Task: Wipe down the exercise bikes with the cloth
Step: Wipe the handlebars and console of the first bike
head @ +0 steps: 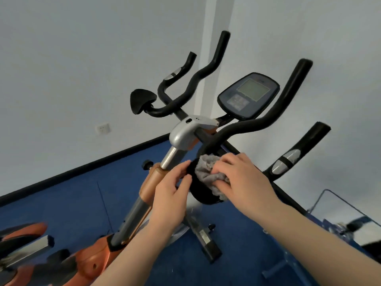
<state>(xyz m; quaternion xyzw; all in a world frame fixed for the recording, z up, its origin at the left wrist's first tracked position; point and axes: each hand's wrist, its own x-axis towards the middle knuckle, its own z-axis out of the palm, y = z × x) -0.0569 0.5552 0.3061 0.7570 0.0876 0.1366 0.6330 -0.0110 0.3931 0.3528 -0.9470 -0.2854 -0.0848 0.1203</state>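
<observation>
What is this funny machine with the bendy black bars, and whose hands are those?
It is an orange and silver exercise bike, a bicycle that stays in one place. The picture comes from a camera worn on a person's head, so you see that person's own hands. The curved black handlebars are for gripping; the dark blue screen panel sits between them. The right hand holds a fluffy grey cloth against a round black pad on the handlebars, to wipe it. The left hand holds the pad's edge. Below is blue floor.

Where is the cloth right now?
In the head view, the grey cloth is just right of centre, held by the right hand against a black pad that the left hand grips.
</observation>
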